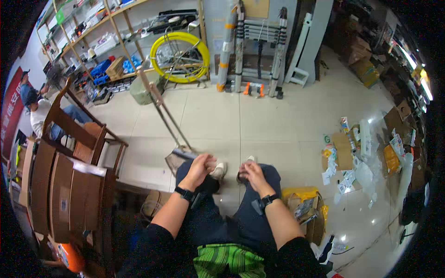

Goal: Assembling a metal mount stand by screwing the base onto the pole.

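Observation:
My left hand (201,169) is raised above my left knee with its fingers curled in. Its palm side is turned away, so what it holds, if anything, is hidden. Over my right thigh is my right hand (253,176), fingers bent and drawn together; nothing in them can be made out. The hands are apart. Each wrist carries a dark band. Just beyond my left hand, a dark flat base (181,156) joins a pair of long thin poles (168,121) slanting up to the far left. My light shoes (219,170) show between the hands.
Wooden chairs (85,134) and seated people (39,104) are at left. Shelves (118,16), a yellow cable coil (204,48) and a folded ladder (259,32) line the far wall. Cardboard scraps (343,150) litter the right floor; an open carton (315,222) sits by my right leg.

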`<state>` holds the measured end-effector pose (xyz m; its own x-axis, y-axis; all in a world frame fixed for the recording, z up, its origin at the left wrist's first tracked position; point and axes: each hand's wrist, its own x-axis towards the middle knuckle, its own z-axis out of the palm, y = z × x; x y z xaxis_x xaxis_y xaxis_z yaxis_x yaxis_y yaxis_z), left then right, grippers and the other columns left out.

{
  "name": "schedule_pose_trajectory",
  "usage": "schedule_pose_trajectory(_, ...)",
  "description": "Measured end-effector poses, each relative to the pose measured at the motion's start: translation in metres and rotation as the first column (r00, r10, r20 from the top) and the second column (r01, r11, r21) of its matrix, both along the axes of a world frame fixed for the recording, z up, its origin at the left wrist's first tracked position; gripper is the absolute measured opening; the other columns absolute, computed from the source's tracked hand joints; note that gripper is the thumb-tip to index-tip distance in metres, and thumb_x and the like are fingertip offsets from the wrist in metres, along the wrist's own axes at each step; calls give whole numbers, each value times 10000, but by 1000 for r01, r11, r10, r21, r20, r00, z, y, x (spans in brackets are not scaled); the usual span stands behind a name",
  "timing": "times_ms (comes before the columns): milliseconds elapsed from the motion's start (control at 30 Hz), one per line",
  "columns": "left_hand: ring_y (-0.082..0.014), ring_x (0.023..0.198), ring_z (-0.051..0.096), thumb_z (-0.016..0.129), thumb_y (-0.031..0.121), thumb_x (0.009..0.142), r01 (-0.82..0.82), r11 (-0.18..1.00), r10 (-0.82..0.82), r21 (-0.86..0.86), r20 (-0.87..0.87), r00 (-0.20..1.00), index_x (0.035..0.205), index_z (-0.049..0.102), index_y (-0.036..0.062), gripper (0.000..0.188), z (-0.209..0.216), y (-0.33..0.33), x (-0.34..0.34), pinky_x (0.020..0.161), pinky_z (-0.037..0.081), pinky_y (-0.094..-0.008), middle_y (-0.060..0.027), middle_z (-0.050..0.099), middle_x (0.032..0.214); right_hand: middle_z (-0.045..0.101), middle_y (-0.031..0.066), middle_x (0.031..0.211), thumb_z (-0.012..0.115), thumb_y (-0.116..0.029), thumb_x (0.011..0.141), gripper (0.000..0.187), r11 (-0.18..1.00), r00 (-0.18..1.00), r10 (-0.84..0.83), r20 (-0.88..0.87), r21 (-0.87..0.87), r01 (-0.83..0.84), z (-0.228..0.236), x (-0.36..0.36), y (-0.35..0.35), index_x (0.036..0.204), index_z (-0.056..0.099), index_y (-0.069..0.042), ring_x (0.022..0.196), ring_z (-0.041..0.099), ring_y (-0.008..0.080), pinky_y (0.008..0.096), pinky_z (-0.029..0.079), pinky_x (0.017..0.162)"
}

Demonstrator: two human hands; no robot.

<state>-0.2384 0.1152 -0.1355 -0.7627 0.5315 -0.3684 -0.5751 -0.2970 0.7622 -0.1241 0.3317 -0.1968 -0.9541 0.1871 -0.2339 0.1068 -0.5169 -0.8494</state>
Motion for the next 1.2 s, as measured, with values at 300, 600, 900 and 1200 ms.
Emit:
schedule_pose_trajectory(300,-192,787,583,392,288,952,15,1000,-15,4,185,983,1045,488,50,273,-57,-17,-6,702,485,-316,-77,589,939,609,41,913,531,-211,907,178,979,998,45,45,199,-53,-6,-4,-16,1002,552,-61,832,570,113,251,456,693)
schedule_pose_trajectory(600,-148,845,536,484,309,912,78,996,-81,32,107,991,1068,541,105,264,-68,-14,-27,733,428,-276,-26,581,1000,616,51,890,562,-253,888,258,834,994,98,46,542,-107,-63,-23,2,1006,564,-23,826,557,119,280,470,729)
schedule_pose_trajectory(900,-101,881,499,464,396,910,86,992,-74,-95,116,990,1195,463,144,380,-86,-22,-47,749,375,-262,29,541,1074,634,87,857,593,-228,802,222,776,997,-45,57,631,0,-35,0,4,921,595,-40,781,588,176,314,475,699)
schedule_pose_trajectory(1200,-219,988,496,485,281,892,100,983,-121,157,130,984,1048,547,51,284,-85,-52,-53,847,387,-343,-64,573,1065,624,75,828,606,-249,802,262,796,1000,-2,17,606,-8,-58,-14,1,934,579,-25,688,585,140,289,483,621)
